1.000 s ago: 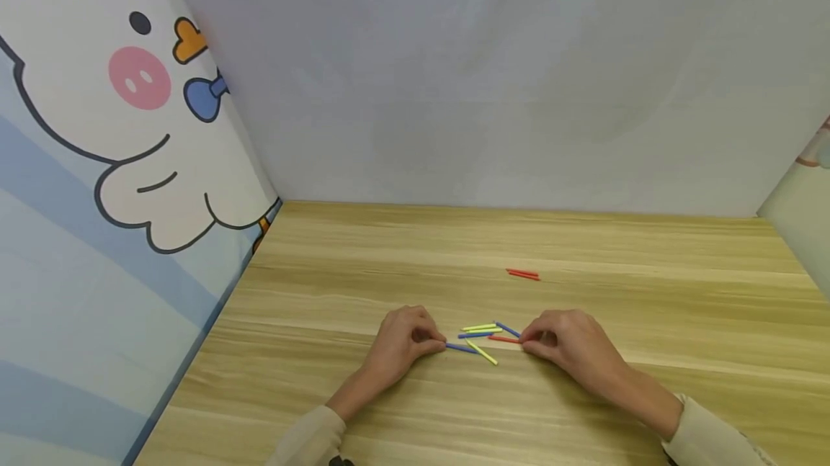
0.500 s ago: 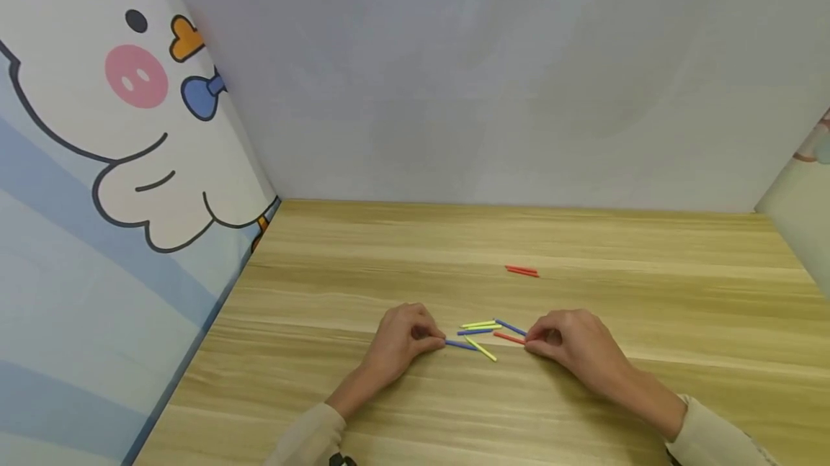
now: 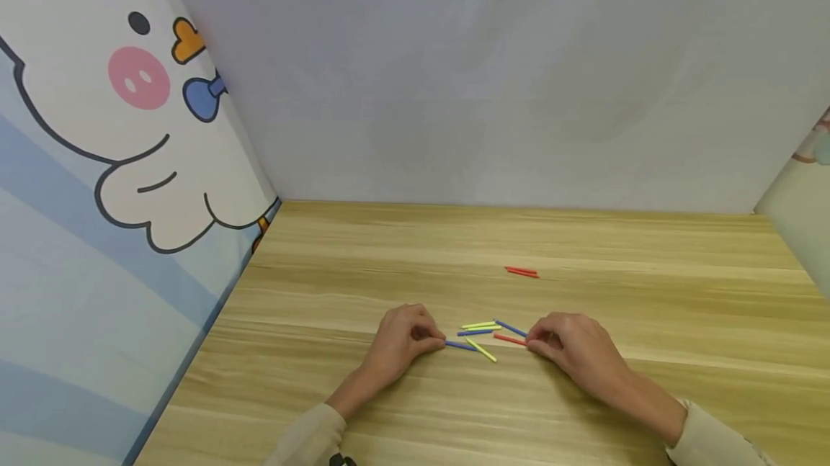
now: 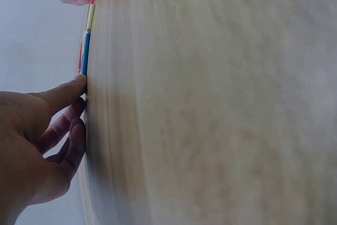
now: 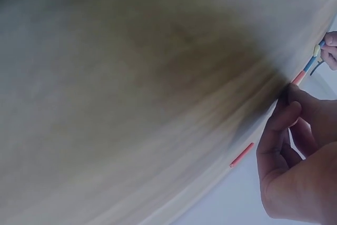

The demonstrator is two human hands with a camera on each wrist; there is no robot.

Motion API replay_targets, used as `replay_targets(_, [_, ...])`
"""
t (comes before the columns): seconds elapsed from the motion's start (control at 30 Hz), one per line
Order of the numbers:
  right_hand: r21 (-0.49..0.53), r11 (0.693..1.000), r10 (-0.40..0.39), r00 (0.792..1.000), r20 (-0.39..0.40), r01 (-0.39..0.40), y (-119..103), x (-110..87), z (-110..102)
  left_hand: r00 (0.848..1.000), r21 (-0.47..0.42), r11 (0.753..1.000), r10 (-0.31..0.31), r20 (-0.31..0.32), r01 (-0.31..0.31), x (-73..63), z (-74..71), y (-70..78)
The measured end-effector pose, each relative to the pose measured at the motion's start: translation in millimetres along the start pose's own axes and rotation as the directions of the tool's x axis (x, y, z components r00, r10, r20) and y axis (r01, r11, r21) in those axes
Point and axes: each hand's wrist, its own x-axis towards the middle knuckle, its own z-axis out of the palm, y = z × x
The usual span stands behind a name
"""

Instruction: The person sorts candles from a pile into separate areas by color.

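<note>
In the head view my left hand (image 3: 403, 340) pinches the left end of a thin blue stick (image 3: 460, 345) lying on the table. That stick's right end meets a slanting yellow stick (image 3: 481, 349). My right hand (image 3: 577, 347) pinches the right end of a red stick (image 3: 509, 339) between thumb and fingers. Just above it, a second blue stick (image 3: 510, 327) slants down to the fingertips; whether they touch it I cannot tell. Between the hands lie two yellow sticks (image 3: 478, 325) side by side and another blue stick (image 3: 475, 333).
Two more red sticks (image 3: 521, 272) lie together farther back on the wood-grain table (image 3: 337, 264). A pale wall (image 3: 493, 91) rises at the table's back edge. On the left stands a panel with a cartoon print (image 3: 149, 185).
My right hand has moved slightly right, drawing the red stick away from the other sticks and tilting it a little. My left hand holds its place.
</note>
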Motion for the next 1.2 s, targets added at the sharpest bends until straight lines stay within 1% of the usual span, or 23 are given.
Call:
replay_targets(0.27, [-0.025, 0.999, -0.024, 1.0, 0.0, 0.024, 2, -0.1, 4, 1.0, 0.015, 1.0, 0.0, -0.004, 0.0, 0.4, 0.0, -1.0])
replay_targets(0.4, [-0.024, 1.0, -0.014, 1.0, 0.007, 0.015, 3, 0.7, 4, 1.0, 0.017, 1.0, 0.0, -0.005, 0.0, 0.4, -0.4, -0.7])
replay_targets(0.53, [-0.002, 1.0, 0.006, 1.0, 0.02, -0.006, 3, 2.3, 1, 1.0, 0.015, 1.0, 0.002, -0.006, -0.002, 0.5, -0.8, -0.8])
replay_targets(0.67, [0.043, 0.999, 0.022, 0.999, 0.037, -0.024, 5, 5.2, -3, 1.0, 0.016, 1.0, -0.003, 0.0, 0.003, 0.3, -0.7, -1.0])
replay_targets(0.83, [0.081, 0.996, 0.045, 0.998, 0.045, -0.048, 12, 12.0, -8, 1.0, 0.017, 1.0, -0.007, 0.003, 0.007, 0.4, -0.3, -1.6])
replay_targets(1.0, [0.093, 0.994, 0.059, 0.998, 0.022, -0.061, 24, 23.3, -13, 1.0, 0.022, 1.0, -0.007, 0.0, 0.007, 0.3, 0.0, -1.6])
replay_targets(1.2, [0.078, 0.994, 0.073, 0.997, -0.019, -0.071, 34, 34.1, -17, 1.0, 0.017, 1.0, 0.003, -0.008, -0.003, 0.3, 0.9, -0.6])
